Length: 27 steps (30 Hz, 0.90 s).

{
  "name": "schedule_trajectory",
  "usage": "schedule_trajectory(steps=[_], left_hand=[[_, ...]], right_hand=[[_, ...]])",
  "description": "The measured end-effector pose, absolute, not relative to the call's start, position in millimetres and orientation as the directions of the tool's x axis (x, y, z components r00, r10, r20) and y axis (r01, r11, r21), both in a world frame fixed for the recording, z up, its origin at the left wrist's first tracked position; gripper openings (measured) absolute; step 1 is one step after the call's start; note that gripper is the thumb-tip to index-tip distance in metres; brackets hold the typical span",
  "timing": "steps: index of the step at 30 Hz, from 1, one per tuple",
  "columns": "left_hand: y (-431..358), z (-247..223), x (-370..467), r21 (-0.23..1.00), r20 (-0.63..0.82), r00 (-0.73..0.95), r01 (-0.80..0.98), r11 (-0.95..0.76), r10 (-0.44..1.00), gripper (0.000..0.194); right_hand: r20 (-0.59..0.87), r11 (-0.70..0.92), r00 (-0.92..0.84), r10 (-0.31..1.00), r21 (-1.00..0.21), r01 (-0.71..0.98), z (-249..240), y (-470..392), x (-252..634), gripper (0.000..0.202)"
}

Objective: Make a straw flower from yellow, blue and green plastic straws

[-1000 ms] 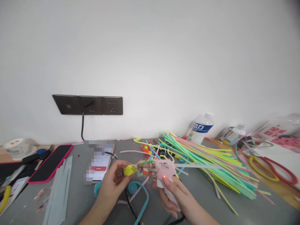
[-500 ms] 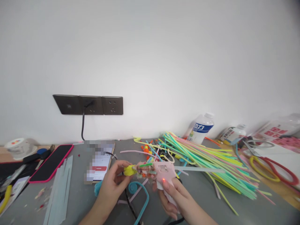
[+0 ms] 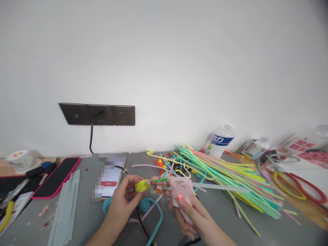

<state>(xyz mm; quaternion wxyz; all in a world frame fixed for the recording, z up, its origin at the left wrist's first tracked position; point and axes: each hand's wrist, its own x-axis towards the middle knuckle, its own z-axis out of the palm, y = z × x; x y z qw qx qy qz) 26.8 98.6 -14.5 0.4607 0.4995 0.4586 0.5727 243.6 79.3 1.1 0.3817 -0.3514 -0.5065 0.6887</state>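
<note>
My right hand point(image 3: 191, 213) is wrapped round the handle of a pink glue gun point(image 3: 180, 187), whose small red light is lit. A clear glue stick point(image 3: 220, 186) sticks out of its back end. The gun's nozzle, crusted with coloured scraps, points left. Between its thumb and fingers, my left hand point(image 3: 128, 196) pinches a small yellow fuzzy piece point(image 3: 142, 185), close to the nozzle; whether they touch I cannot tell. Below the hands lies a blue pipe cleaner point(image 3: 160, 218) with a coiled end. Part of a blue fuzzy bundle point(image 3: 107, 205) shows behind my left wrist.
A heap of pastel pipe cleaners point(image 3: 230, 177) spreads to the right, with scissors point(image 3: 294, 181) beyond. A white bottle point(image 3: 220, 140) stands by the wall. Leftward lie a phone point(image 3: 110, 181), a pink-edged phone point(image 3: 57, 177) and several glue sticks point(image 3: 64, 208). A black cord point(image 3: 140, 218) runs beneath my hands.
Almost nothing differs. The glue gun has shifted very slightly right, and the glue stick's far end sits a little lower. My left hand still pinches the yellow fuzzy piece.
</note>
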Motion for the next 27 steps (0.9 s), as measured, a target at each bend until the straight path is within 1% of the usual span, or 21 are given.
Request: schedule_trajectory(steps=[5, 10, 14, 18, 22, 27], left_hand=[[100.8, -15.9, 23.1, 0.984, 0.167, -0.018, -0.053, -0.167, 0.986, 0.022], [97.8, -11.7, 27.3, 0.983, 0.162, -0.089, -0.07, -0.168, 0.983, 0.022], [97.4, -10.0, 27.7, 0.984, 0.159, -0.084, -0.065, -0.165, 0.984, 0.023], [99.0, -10.7, 25.3, 0.984, 0.164, -0.046, -0.061, -0.167, 0.985, 0.024], [98.4, -10.1, 27.3, 0.982, 0.157, -0.088, -0.087, -0.165, 0.984, 0.024], [97.5, -10.1, 29.0, 0.983, 0.156, -0.076, -0.084, -0.162, 0.985, 0.023]], right_hand=[[-0.087, -0.181, -0.453, 0.887, -0.969, -0.169, -0.5, 80.8, 244.0, 0.052], [-0.097, -0.179, -0.418, 0.903, -0.97, -0.162, 0.2, 80.6, 243.3, 0.051], [-0.112, -0.187, -0.422, 0.9, -0.972, -0.141, 1.6, 79.5, 242.9, 0.052], [-0.137, -0.201, -0.411, 0.901, -0.972, -0.118, 4.2, 78.8, 242.8, 0.054], [-0.144, -0.21, -0.449, 0.882, -0.973, -0.1, 5.9, 77.5, 242.6, 0.056], [-0.143, -0.202, -0.443, 0.885, -0.975, -0.089, 5.8, 74.7, 242.6, 0.056]])
